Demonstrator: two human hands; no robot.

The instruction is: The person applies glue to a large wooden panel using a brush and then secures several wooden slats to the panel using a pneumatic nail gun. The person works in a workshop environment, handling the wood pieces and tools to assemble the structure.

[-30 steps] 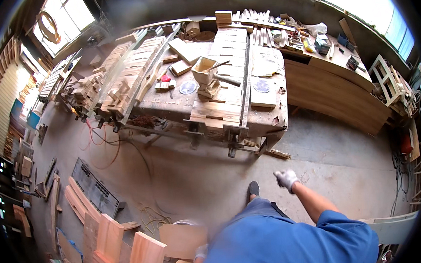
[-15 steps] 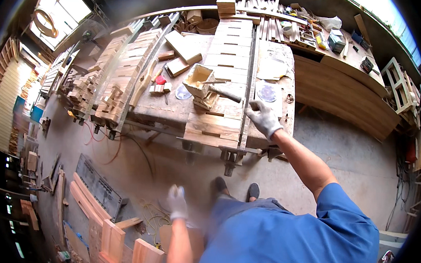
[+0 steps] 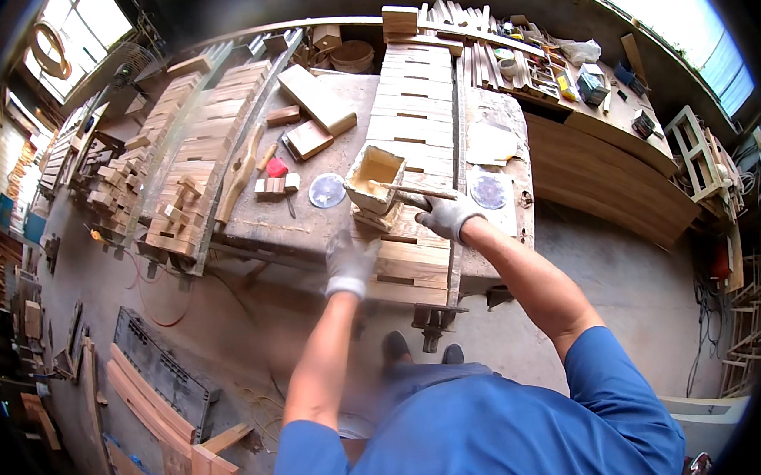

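A square, glue-crusted pot [image 3: 375, 179] with pale yellow glue inside stands on wooden blocks clamped in a row [image 3: 404, 131]. A thin stick [image 3: 412, 188] lies across its rim, and a thick dark handle [image 3: 413, 201] juts out to the right. My right hand [image 3: 451, 217], in a white-grey glove, is closed around the end of that handle. My left hand [image 3: 351, 262], gloved too, is just in front of the pot, by the near left corner of the clamped row. Motion smears its fingers, and I cannot tell whether it touches anything.
Left of the pot a clear round lid [image 3: 327, 190], a red cap [image 3: 277, 167] and loose wood blocks [image 3: 309, 140] lie on the workbench [image 3: 253, 215]. Another clamped row [image 3: 217, 130] stands farther left. A metal clamp bar [image 3: 458, 128] runs beside my right hand. Curved boards [image 3: 146, 395] lean at lower left.
My left hand has risen from low beside my body to the bench edge by the pot. My right hand has moved left and closed on the pot's handle. The view has shifted slightly.
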